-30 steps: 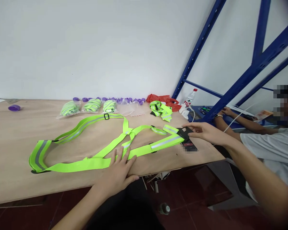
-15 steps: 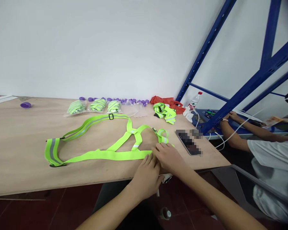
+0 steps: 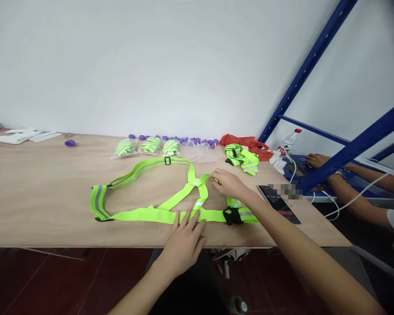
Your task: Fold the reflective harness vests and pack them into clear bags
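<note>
While left hand straddles table edge, harness leaves room leftward.

Over the last second, the right hand moves from the far right, where it gripped a black buckle, to the upper strap near the middle of the lime-green harness. The harness's right end, earlier stretched straight out, is now folded back, its buckle lying on the lower strap. The phone, partly covered at first, lies uncovered. The left hand, beside the right half a second ago, is now apart from it. The view turns left, revealing more white sheets.
</note>
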Demonstrator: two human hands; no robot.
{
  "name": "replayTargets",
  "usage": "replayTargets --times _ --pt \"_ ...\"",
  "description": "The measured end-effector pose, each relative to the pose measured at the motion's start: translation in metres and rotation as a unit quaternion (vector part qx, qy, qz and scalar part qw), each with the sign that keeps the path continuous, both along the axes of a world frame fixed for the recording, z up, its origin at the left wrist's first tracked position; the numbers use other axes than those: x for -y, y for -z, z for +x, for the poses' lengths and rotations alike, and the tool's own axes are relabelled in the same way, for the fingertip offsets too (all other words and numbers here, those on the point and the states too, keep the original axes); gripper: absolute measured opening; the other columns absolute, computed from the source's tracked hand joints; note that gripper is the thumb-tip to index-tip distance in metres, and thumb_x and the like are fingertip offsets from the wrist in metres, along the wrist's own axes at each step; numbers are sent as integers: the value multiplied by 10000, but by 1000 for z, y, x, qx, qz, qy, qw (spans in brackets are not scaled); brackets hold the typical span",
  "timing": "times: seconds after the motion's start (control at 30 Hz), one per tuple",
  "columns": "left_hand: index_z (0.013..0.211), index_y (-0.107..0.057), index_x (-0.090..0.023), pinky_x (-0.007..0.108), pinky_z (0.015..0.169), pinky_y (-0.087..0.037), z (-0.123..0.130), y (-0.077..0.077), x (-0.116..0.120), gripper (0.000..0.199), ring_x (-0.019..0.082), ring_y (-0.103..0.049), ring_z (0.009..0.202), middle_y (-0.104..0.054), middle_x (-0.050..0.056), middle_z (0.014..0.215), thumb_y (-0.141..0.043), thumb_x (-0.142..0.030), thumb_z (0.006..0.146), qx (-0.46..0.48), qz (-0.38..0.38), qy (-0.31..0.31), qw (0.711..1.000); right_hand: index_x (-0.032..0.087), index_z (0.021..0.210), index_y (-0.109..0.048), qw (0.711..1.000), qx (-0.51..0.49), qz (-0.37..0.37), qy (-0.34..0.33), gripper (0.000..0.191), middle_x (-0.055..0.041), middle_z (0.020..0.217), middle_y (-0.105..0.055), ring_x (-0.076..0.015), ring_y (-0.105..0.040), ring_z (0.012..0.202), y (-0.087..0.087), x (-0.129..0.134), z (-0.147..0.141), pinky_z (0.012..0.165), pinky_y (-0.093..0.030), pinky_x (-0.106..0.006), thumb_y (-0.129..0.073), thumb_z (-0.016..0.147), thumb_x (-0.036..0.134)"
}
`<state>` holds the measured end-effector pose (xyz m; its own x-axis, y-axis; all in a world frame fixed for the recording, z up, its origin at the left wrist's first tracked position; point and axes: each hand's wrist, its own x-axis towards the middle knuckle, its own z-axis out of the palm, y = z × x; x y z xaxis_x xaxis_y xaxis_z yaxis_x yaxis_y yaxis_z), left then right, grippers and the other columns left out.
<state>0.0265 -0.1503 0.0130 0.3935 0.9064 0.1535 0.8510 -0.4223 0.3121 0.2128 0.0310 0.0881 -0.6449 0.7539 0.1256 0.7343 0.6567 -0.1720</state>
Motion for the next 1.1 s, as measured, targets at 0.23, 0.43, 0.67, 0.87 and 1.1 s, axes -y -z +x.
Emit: replayTargets --times 0.23,0.43,0.67,0.87,1.1 --pt "1434 -469 -253 664 1171 -241 1 0 2 430 347 -285 1484 -409 69 1577 -426 -363 1021 0 0 -6 1000 180 925 -734 990 62 -127 -3 156 -30 918 -749 -183 -662 836 18 -67 -54 709 -471 -235 -706 799 267" --pt "1428 -477 -268 650 1189 -223 0 0 2 427 330 -261 1496 -386 46 1592 -395 -400 1030 18 -3 -7 1000 141 768 -702 966 146 -211 -28 130 14 713 -684 -135 -600 641 21 -78 -71 606 -440 -242 -767 730 247" --pt "1444 -460 -255 658 1182 -231 2 3 4 447 348 -340 1457 -393 60 1587 -370 -413 1036 14 0 -12 1000 171 968 -689 987 83 -136 28 254 -49 985 -731 -175 -622 769 11 -88 -60 594 -372 -220 -642 719 167" --pt "1443 -469 -264 651 1185 -232 3 2 4 444 340 -329 1463 -422 47 1571 -377 -405 1032 14 -2 -18 1000 163 899 -640 993 46 -65 89 160 -71 901 -703 -182 -575 740 13 -102 -66 578 -302 -243 -600 744 160" --pt "1469 -449 -250 616 1165 -305 12 3 9 481 350 -326 1463 -380 64 1595 -394 -403 1016 -1 -17 -25 1000 188 941 -591 990 2 -17 138 166 -75 911 -672 -200 -555 751 13 -117 -70 590 -291 -254 -576 783 140"
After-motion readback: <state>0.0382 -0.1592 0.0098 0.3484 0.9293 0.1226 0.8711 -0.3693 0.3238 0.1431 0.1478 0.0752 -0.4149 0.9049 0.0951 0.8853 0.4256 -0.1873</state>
